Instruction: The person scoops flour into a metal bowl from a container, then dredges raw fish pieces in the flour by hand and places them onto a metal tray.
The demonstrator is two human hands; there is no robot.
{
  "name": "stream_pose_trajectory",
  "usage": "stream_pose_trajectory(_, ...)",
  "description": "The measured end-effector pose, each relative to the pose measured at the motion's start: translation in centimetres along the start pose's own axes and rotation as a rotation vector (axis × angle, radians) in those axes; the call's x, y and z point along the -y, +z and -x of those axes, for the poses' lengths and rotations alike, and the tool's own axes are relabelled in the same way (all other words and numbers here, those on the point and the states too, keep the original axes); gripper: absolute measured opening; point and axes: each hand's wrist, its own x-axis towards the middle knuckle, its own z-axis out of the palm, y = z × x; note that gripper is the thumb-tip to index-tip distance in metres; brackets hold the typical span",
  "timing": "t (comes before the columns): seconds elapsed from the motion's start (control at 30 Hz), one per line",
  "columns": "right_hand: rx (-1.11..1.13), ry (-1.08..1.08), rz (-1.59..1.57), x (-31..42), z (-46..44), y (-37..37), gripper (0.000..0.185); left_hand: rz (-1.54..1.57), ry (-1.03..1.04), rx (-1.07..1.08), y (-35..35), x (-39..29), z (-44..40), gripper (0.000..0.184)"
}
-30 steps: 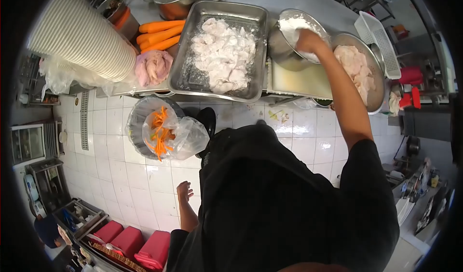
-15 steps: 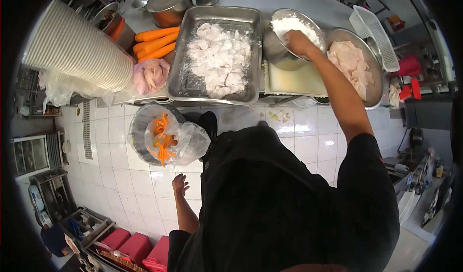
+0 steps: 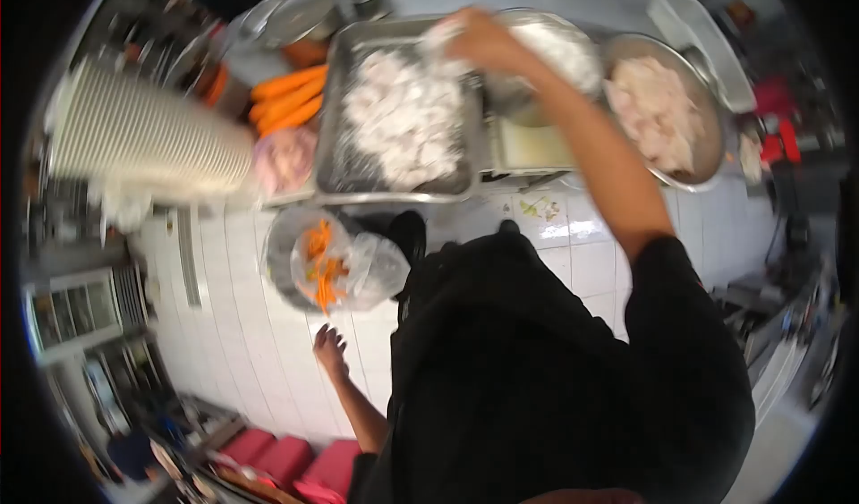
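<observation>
My right hand [image 3: 480, 42] is above the right rim of a steel tray [image 3: 398, 196], closed on a white floured piece of chicken [image 3: 442, 46]. More floured chicken pieces [image 3: 403, 128] lie heaped in the tray. Just right of it stands a steel bowl of white flour [image 3: 559, 57]. A wider steel bowl [image 3: 702, 180] farther right holds pale raw chicken [image 3: 658, 110]. My left hand [image 3: 330, 350] hangs low over the floor, empty and with its fingers apart. Motion blurs the held piece's outline.
Carrots [image 3: 288, 97], a pink piece of raw meat [image 3: 284, 158] and a tall stack of white containers [image 3: 148, 137] are left of the tray. A white cutting board [image 3: 535, 146] lies under the flour bowl. Below, a bagged bin [image 3: 284, 258] with orange peelings stands on the tiled floor.
My right hand has come out of the flour bowl and moved left to the tray, with a floured chicken piece in it. My left hand stays low, and the whole view has shifted slightly.
</observation>
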Motion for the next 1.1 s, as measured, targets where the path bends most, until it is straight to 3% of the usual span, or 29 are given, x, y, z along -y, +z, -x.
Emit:
stream_pose_trajectory(0.07, 0.151, 0.161, -0.107, 2.0, -0.4, 1.8, 0.043, 0.026, 0.250, -0.023, 2.0, -6.7, 0.6, 0.026)
stream_pose_trajectory(0.1, 0.133, 0.138, -0.061, 1.9, -1.0, 2.8, 0.041, 0.051, 0.389, 0.053, 3.1, -10.3, 1.2, 0.022)
stream_pose_trajectory(0.2, -0.134, -0.015, 0.088, 1.2, -0.2, 1.7, 0.037, -0.017, 0.714, 0.048, 10.3, -22.5, 8.6, 0.031)
stream_pose_trajectory(0.33, -0.375, 0.055, 0.165, -1.7, 4.8, -3.4, 0.028, -0.024, 1.137, 0.445, 21.4, -32.2, 18.0, 0.037)
stream_pose_trajectory(0.37, -0.428, 0.096, 0.216, -2.8, 6.2, -4.3, 0.026, -0.070, 1.257, 0.533, 24.8, -33.3, 20.4, 0.040)
stream_pose_trajectory(0.43, -0.475, -0.084, -0.083, -6.6, 8.3, -4.1, 0.021, -0.308, 1.545, 0.841, 32.0, -35.5, 26.5, 0.045)
stream_pose_trajectory(0.47, -0.497, -0.095, -0.090, -7.4, 9.0, -4.2, 0.019, -0.322, 1.728, 1.049, 36.5, -35.2, 28.1, 0.047)
stream_pose_trajectory(0.5, -0.519, -0.107, -0.096, -8.3, 9.6, -4.4, 0.017, -0.457, 1.840, 1.112, 39.7, -34.6, 31.1, 0.045)
stream_pose_trajectory(0.57, -0.539, 0.027, 0.175, -8.1, 9.1, -3.9, 0.015, -0.551, 1.958, 1.364, 46.7, -32.3, 34.3, 0.045)
stream_pose_trajectory(0.63, -0.523, 0.029, 0.061, -7.6, 9.7, -4.4, 0.012, -0.859, 2.177, 1.442, 53.5, -29.3, 35.6, 0.048)
stream_pose_trajectory(0.73, -0.458, 0.012, 0.012, -8.2, 9.3, -4.3, 0.008, -1.168, 2.448, 1.254, 57.9, -26.5, 36.8, 0.052)
stream_pose_trajectory(0.83, -0.425, 0.033, 0.011, -8.0, 9.9, -4.8, 0.008, -1.372, 2.356, 1.240, 60.4, -25.0, 36.7, 0.053)
stream_pose_trajectory(1.1, -0.442, 0.058, 0.023, -7.7, 10.0, -5.3, 0.008, -1.204, 2.235, 1.400, 61.1, -24.0, 34.8, 0.028)
